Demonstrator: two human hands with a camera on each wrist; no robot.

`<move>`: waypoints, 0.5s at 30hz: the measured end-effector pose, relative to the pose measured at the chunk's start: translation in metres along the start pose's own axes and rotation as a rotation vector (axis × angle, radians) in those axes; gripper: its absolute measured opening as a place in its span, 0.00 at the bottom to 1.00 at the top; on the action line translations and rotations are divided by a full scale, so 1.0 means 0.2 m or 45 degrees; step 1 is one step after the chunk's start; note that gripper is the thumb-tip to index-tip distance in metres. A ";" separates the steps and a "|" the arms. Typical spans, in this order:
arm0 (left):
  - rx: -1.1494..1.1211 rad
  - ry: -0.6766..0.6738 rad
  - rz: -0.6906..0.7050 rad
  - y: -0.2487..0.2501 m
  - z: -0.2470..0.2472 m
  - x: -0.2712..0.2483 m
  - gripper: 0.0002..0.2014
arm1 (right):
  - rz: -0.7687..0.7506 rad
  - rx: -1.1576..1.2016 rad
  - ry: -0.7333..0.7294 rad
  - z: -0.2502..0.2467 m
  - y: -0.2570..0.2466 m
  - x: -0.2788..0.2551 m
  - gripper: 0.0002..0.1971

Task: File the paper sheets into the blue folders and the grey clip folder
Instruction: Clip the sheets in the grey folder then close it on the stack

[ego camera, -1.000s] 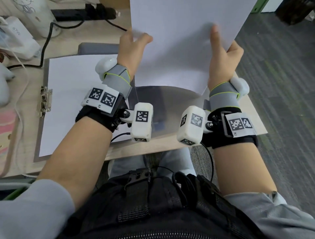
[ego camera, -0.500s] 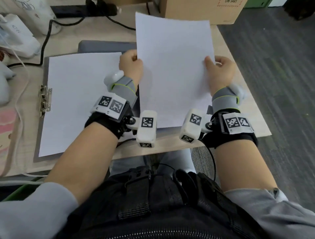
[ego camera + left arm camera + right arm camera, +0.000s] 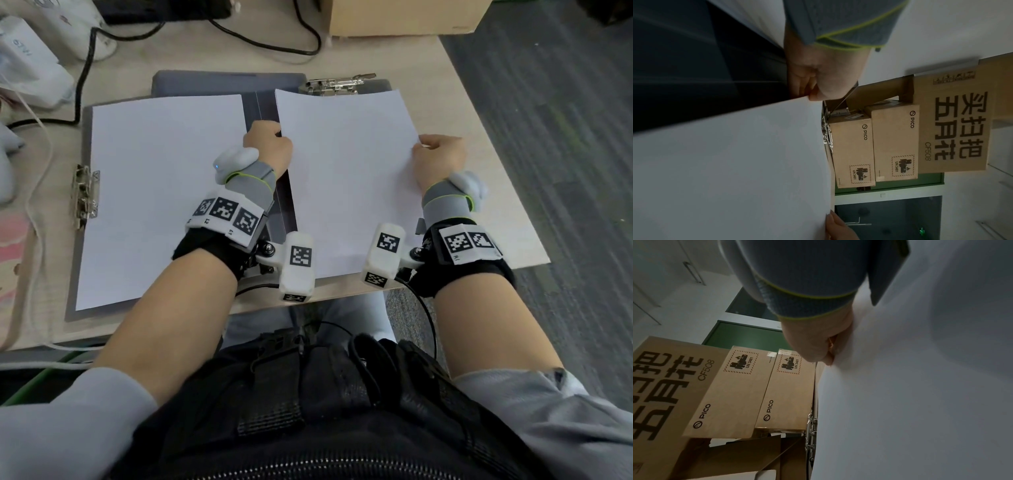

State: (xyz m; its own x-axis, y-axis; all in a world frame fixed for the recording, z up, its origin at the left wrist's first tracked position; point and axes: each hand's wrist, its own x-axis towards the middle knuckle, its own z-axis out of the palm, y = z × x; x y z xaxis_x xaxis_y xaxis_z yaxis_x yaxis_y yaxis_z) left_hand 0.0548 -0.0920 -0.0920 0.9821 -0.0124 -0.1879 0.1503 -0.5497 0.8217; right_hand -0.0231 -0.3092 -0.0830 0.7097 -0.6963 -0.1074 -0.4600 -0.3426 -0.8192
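Note:
A white paper sheet (image 3: 346, 178) lies low over a dark clip folder (image 3: 270, 102) on the right of the desk, its top edge just below the metal clip (image 3: 337, 84). My left hand (image 3: 269, 145) pinches the sheet's left edge; my right hand (image 3: 440, 154) pinches its right edge. The wrist views show the same sheet (image 3: 731, 170) (image 3: 910, 402) with my left hand (image 3: 818, 84) and right hand (image 3: 822, 344) curled on its edges. Another white sheet (image 3: 161, 195) lies on a grey clip folder (image 3: 85, 212) at the left, its clip (image 3: 84, 195) on the left side.
A blue-grey folder (image 3: 205, 82) peeks out behind the two boards. Black cables (image 3: 274, 44) run across the back of the desk, a cardboard box (image 3: 404, 17) stands at the back right, and white items (image 3: 27, 68) lie at the left. The desk edge is close on the right.
Both hands have brought the sheet down from upright in the air toward me until it lies almost flat over the right clip folder, its top edge now near the clip.

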 end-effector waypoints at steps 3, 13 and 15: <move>-0.047 0.002 -0.016 -0.01 0.01 0.01 0.10 | 0.007 0.005 0.032 0.00 0.00 0.01 0.15; -0.033 0.042 -0.019 -0.01 -0.03 0.07 0.15 | 0.092 -0.061 -0.083 0.04 -0.06 0.05 0.16; -0.014 0.040 -0.023 0.01 -0.05 0.06 0.15 | 0.123 -0.101 -0.138 0.04 -0.07 0.06 0.17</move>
State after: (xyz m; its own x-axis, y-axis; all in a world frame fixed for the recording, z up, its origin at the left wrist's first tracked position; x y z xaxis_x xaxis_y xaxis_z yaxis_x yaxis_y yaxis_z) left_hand 0.0690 -0.0844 -0.0870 0.9823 0.0240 -0.1858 0.1691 -0.5404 0.8242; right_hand -0.0031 -0.3074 -0.0769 0.7116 -0.6576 -0.2473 -0.5668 -0.3292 -0.7552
